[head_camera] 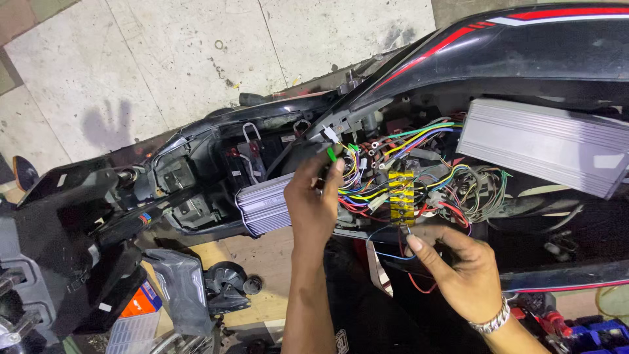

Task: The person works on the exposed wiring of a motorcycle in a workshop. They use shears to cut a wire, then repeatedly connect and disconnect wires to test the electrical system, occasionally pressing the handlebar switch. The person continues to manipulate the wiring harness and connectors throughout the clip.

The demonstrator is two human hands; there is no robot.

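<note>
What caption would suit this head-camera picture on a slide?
Left hand grips a wire bundle inside an opened scooter; right hand pinches wires below a yellow terminal strip.

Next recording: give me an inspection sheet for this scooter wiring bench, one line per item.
Surface: pale concrete floor, stained and cracked.
Job's things: opened black scooter body; yellow connector strip amid the wires; ribbed silver controller box; larger silver box lying inside the body.
Clutter: orange-and-white box, loose black parts at lower left.
Grips: left hand among the wires by a green connector; right hand, fingertips pinching thin wires below the strip.
Cables: multicoloured wire bundle, tangled and exposed.
Surroundings: red and blue tools at lower right.
</note>
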